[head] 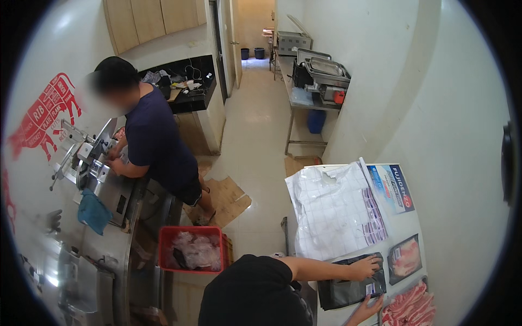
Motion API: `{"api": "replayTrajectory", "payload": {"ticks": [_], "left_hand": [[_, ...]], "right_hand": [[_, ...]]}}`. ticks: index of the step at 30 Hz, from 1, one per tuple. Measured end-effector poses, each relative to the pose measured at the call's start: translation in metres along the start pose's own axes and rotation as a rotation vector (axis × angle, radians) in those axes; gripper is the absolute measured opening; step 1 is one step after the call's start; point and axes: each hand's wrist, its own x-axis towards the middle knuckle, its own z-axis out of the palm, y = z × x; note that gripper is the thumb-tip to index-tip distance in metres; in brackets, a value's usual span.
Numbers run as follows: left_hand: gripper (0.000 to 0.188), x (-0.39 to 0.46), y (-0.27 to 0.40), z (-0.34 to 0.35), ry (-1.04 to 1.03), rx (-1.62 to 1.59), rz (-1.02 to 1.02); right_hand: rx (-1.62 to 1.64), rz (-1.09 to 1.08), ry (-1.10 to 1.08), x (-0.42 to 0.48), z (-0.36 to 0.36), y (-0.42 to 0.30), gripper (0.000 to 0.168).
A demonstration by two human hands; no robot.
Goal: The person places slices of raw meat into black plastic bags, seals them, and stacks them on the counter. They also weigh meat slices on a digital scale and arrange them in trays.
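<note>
My left hand (364, 267) lies palm down on the upper part of a stack of black plastic vacuum bags (340, 291), its fingers somewhat spread. At the stack's lower right edge, my right hand (366, 311) touches the bag just below a small white and purple label (370, 289); whether its fingers grip the edge is unclear. A sealed pack of pale meat (404, 258) lies to the right of the bags. Below that sits a tray of sliced red and white meat (410, 305), partly cut off by the picture's rim.
Sheets of labels (330, 212) cover the far part of the white chest freezer top (408, 224). Behind me stands a red crate (161, 248) holding plastic bags. A co-worker (159, 138) works at a meat slicer (91, 163). Flattened cardboard (228, 199) lies on the floor.
</note>
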Motion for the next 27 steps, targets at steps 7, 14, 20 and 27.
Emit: {"api": "replayTrajectory", "payload": {"ticks": [7,14,20,27], "left_hand": [[0.015,0.032,0.025,-0.012,0.346,-0.169,0.335],[0.051,0.047,0.086,-0.073,0.297,-0.313,0.105],[0.021,-0.013,0.038,-0.122,0.232,-0.278,-0.107],[0.004,-0.062,-0.006,-0.166,0.18,-0.138,-0.272]], "right_hand": [[-0.071,0.065,0.099,-0.009,0.005,0.024,0.051],[0.902,0.393,0.523,0.005,-0.03,-0.03,0.019],[0.38,0.595,0.868,-0.025,-0.197,-0.024,0.021],[-0.324,1.112,0.726,-0.18,-0.323,0.041,0.035]]}}
